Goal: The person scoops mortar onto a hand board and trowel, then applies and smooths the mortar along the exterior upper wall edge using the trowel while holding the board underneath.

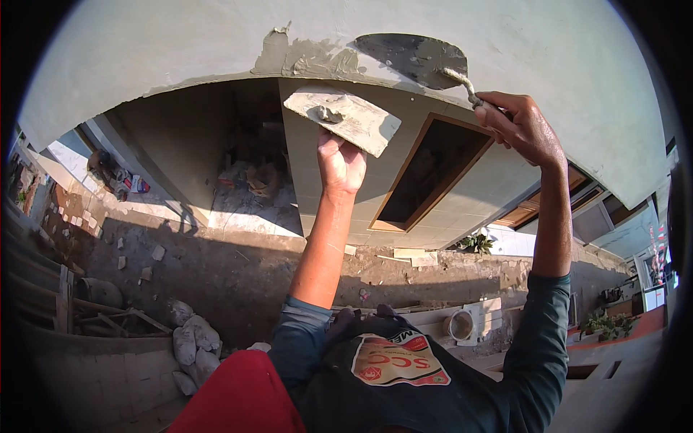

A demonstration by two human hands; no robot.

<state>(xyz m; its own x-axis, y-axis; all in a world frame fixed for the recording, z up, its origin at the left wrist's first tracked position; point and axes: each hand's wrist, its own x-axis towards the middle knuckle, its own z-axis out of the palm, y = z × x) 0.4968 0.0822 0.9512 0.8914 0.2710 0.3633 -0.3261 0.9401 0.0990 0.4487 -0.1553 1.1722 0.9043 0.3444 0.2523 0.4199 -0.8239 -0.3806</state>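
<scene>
Red cloth lies below the pale plastered overhang, its edge partly covered in rough grey mortar; the coat seems unfinished. Beneath the overhang, the left hand grips a mottled rectangular board, fingers partly hidden; at its face, the right hand closes around a grey leaf-shaped trowel.

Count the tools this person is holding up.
2: the trowel, in the right grip, at the pale wall; the mortar board, in the left grip, lower in view. No others show.
</scene>
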